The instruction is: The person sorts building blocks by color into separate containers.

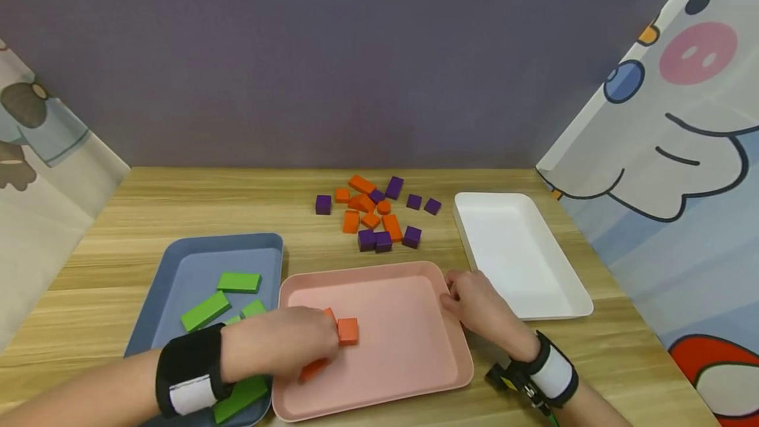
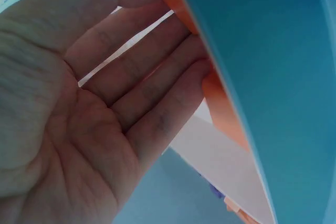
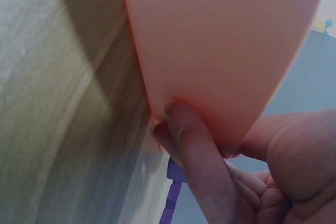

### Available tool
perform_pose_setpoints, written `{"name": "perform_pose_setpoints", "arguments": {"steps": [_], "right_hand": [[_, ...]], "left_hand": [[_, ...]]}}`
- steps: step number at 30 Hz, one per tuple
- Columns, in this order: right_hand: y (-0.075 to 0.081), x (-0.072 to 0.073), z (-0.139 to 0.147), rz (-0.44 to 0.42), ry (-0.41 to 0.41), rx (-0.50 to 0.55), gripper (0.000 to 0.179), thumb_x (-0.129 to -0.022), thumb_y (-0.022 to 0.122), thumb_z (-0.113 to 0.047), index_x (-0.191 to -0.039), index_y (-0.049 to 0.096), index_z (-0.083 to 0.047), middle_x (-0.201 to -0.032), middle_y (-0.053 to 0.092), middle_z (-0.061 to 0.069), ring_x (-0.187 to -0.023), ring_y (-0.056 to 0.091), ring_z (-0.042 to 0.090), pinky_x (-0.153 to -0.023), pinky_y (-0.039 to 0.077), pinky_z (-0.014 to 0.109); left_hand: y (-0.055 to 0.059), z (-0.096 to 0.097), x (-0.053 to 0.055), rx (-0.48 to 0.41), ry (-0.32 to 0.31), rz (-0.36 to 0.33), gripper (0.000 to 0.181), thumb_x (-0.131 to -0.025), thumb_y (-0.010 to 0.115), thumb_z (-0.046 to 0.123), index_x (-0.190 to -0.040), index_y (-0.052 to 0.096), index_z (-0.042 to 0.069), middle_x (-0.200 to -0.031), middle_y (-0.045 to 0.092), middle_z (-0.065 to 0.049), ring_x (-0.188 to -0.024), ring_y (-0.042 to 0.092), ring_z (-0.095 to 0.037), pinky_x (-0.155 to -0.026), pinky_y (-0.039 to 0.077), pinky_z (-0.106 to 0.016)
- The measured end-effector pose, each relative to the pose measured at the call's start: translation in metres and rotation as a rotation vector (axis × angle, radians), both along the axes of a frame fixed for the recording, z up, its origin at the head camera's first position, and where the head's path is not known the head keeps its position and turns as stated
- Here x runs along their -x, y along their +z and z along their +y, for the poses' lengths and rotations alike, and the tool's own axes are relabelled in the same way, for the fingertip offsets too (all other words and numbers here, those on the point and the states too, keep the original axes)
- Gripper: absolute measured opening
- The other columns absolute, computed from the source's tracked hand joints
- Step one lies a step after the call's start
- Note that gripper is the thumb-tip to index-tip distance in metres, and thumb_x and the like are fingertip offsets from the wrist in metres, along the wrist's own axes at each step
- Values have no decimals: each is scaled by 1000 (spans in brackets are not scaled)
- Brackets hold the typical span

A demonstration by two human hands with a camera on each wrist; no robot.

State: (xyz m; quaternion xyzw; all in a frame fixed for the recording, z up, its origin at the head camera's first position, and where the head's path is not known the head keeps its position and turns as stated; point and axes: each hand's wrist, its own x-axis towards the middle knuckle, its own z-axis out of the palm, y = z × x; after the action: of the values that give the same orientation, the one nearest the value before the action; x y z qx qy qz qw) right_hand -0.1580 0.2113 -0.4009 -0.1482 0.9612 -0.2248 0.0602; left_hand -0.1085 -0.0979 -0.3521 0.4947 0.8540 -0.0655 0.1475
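A pink tray (image 1: 409,341) lies at the near middle of the table. My right hand (image 1: 479,302) pinches its right rim, with fingertips (image 3: 184,116) pressed to the outer wall in the right wrist view. Over the tray's left side, my left hand (image 1: 290,341) reaches in among orange blocks. One orange block (image 1: 348,331) lies just beyond its knuckles, and another orange block (image 1: 313,371) shows by the thumb side. In the left wrist view the tray wall hides the fingertips beside an orange block (image 2: 226,111); I cannot tell whether they hold one.
A blue-grey tray (image 1: 222,242) with several green blocks (image 1: 204,312) is at left, partly under the left forearm. Orange blocks (image 1: 351,221) and purple blocks (image 1: 323,204) lie loose at the back middle. A white tray (image 1: 518,252) stands at right. A grey wall (image 1: 332,58) rises behind.
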Motion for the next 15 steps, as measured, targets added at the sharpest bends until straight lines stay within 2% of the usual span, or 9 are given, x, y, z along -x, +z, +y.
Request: {"name": "perform_pose_setpoints", "arguments": {"steps": [4,10,12,15], "right_hand": [[1,1,0,5,5,2,23,-85,66,-5,-69,51,-12,-49,37,-9,-46,38,6,-44,27,18],[2,0,0,4,9,2,20,-86,66,-5,-71,54,-11,-49,38,-8,-46,39,6,-44,27,19],[2,0,0,-3,5,4,19,-86,66,-6,-72,55,-11,-48,39,-8,-45,40,6,-43,28,19],[2,0,0,-10,4,8,17,-87,66,-6,-74,56,-10,-49,41,-7,-45,40,7,-43,29,19]], "left_hand": [[-3,2,-1,-14,-39,12,30,-72,80,4,-66,59,25,-62,48,13,-55,37,-6,-53,33,-17],[-2,6,1,-3,-25,-2,30,-71,80,3,-68,58,24,-64,49,13,-56,37,-5,-54,34,-17],[1,9,3,7,-12,-21,33,-70,79,2,-67,54,23,-64,46,13,-56,37,-6,-54,32,-18],[10,15,12,-5,15,-96,31,-70,78,3,-67,53,22,-63,42,10,-56,37,-8,-52,30,-20]]}}
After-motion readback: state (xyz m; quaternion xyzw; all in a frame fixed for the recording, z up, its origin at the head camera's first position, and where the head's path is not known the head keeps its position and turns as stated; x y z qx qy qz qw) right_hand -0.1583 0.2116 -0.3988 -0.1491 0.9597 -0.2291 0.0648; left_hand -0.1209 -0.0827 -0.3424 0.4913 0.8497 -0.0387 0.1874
